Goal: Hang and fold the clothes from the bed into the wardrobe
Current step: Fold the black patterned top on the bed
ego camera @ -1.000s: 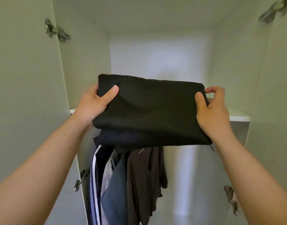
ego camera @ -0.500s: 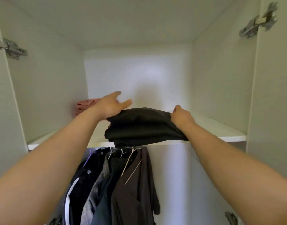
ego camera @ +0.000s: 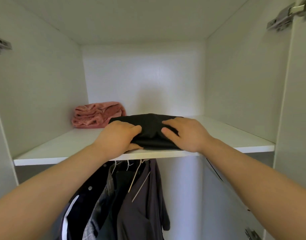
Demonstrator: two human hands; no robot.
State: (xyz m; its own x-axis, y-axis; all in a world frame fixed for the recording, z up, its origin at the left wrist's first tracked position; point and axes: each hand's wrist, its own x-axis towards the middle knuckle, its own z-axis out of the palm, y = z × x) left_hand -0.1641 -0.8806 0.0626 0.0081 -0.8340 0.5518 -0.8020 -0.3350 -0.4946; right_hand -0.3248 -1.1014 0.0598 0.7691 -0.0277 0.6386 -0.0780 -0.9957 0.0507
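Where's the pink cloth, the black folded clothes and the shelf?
pink cloth (ego camera: 96, 115), head view, rumpled front.
black folded clothes (ego camera: 151, 122), head view, middle of top.
shelf (ego camera: 71, 144), head view, bare left part.

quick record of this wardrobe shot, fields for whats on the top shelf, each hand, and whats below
surface: white shelf in the open wardrobe
front item: black folded garment, lying at the shelf's front edge
back item: pink folded cloth, back left; contact with the black one unclear
left hand: grips the black garment's left edge
right hand: rests flat on its right side
below: dark hanging clothes on hangers
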